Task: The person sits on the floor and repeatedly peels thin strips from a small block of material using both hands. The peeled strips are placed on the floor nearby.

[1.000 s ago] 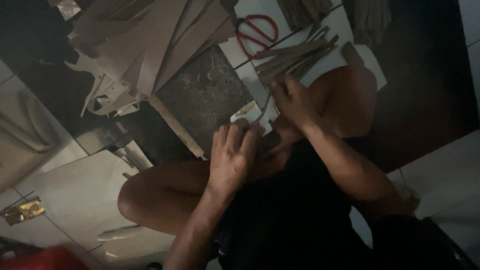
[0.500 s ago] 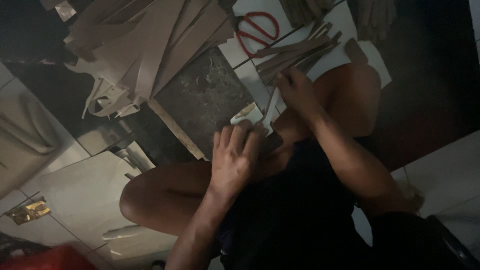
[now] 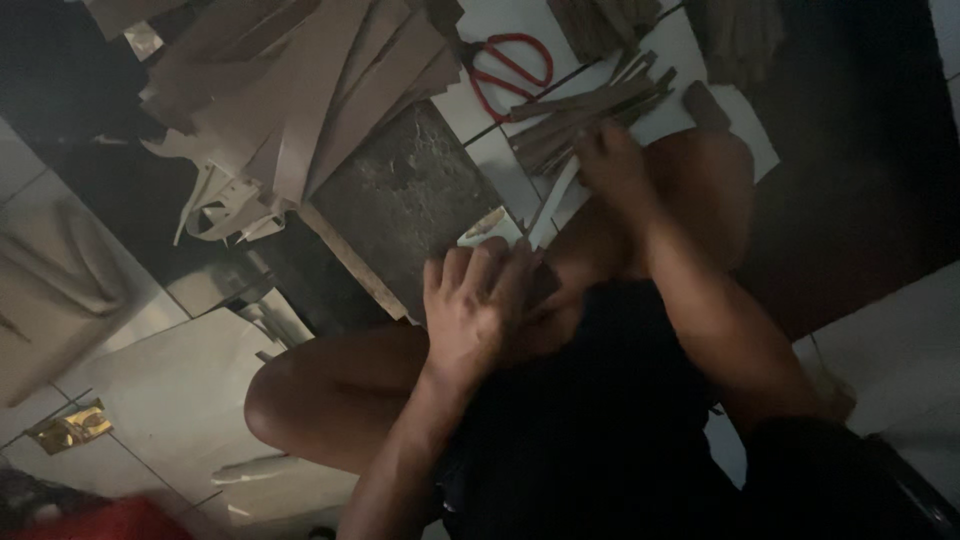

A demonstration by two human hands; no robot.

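Your left hand (image 3: 478, 310) lies flat and palm-down in front of your lap, its fingers (image 3: 470, 275) stretched out side by side and pressing on something dark under them. A pale folded bit of card (image 3: 490, 226) peeks out just past the fingertips, touching or nearly touching them; the dim light does not let you tell whether the hand grips it or only rests on it.

Your right hand (image 3: 612, 165) reaches over your raised knee to the floor. Its fingers (image 3: 590, 160) are curled at the near end of a bundle of brown cardboard strips (image 3: 590, 110), which fan away from the hand across the white floor tiles (image 3: 500, 160). A single pale strip (image 3: 552, 200) slants down from under these fingers toward your left hand, its lower end close to the folded card. The fingers seem to close on the pale strip's upper end, though the knuckles hide the actual grip.

Just beyond the strips, red-handled scissors (image 3: 512, 68) lie on the tile, apart from both hands. To the left of them sits a loose heap of larger brown cardboard sheets (image 3: 300, 100), partly over a dark speckled stone slab (image 3: 405, 195). A crumpled gold wrapper (image 3: 68, 428) lies on the tiles well away, near the picture's lower left.
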